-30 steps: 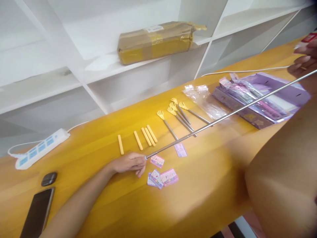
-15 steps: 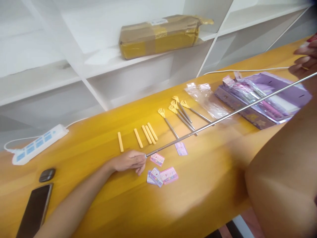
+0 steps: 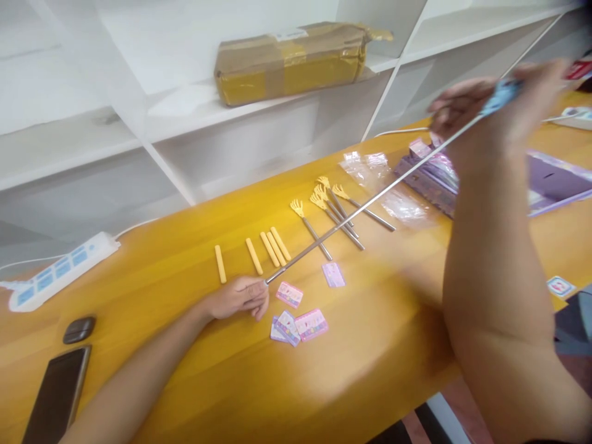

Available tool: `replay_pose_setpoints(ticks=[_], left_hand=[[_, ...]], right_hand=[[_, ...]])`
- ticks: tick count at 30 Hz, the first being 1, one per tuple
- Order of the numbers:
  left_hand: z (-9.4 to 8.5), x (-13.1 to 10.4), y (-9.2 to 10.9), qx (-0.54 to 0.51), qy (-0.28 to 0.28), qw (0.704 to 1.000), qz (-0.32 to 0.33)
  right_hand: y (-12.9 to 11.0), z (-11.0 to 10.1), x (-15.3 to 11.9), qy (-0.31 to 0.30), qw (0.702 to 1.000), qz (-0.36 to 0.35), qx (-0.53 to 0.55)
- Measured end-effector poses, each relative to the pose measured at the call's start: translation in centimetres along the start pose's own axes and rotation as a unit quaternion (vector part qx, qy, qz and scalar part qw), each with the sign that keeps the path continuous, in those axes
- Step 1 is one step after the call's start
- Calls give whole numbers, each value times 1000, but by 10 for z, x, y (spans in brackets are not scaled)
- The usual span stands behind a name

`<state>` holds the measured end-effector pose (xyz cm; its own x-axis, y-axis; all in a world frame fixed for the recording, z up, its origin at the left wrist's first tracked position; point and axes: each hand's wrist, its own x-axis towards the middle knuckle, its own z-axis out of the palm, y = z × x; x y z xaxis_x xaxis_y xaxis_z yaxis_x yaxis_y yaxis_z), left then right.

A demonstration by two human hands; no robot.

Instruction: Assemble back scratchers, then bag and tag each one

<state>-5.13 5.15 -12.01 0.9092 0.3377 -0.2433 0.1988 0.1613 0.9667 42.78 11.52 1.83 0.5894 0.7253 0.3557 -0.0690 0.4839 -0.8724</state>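
A long thin metal rod (image 3: 383, 191) slants up to the right across the view. My left hand (image 3: 243, 297) is closed round its lower end, just above the table. At the upper right my right hand (image 3: 494, 111), blurred, is at a light blue piece (image 3: 502, 97) on the rod; its fingers are smeared by motion. Below the rod lie several small pink and purple cards (image 3: 312, 324). Beyond it are several short metal rods with yellow hand-shaped ends (image 3: 297, 208) and several yellow sticks (image 3: 220, 264).
Clear plastic bags (image 3: 402, 206) and a purple box (image 3: 555, 179) with wrapped items lie at the right. A power strip (image 3: 65, 271), a dark case (image 3: 78, 330) and a phone (image 3: 58, 394) are at the left. A taped parcel (image 3: 291, 65) sits on the white shelf.
My right hand has come into fuller view, and the light blue piece now shows there. The rod's upper part has tilted more steeply. My left hand still holds the lower end.
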Motion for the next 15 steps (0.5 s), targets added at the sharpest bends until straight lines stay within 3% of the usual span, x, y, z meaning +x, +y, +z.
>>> replay_pose_setpoints(ticks=[1,2,5,7,10,15], left_hand=[[1,0,-1,-5,5,1000,4],[1,0,-1,-11,13,1000,9],[3,0,-4,-28,43,998,22],[3,-1,-6,-34,61,997,35],[3,-2,-10,-28,64,997,42],[2,-1,-13,-34,49,997,52]], right_hand=[[8,25,-11,15,997,68,34],[18,48,-25,18,995,86,47],[51,105,-78,-91,986,139,17],[70,129,-118,-132,983,122,17],[84,149,-170,-193,975,99,38],[88,158,-228,-214,970,79,79]])
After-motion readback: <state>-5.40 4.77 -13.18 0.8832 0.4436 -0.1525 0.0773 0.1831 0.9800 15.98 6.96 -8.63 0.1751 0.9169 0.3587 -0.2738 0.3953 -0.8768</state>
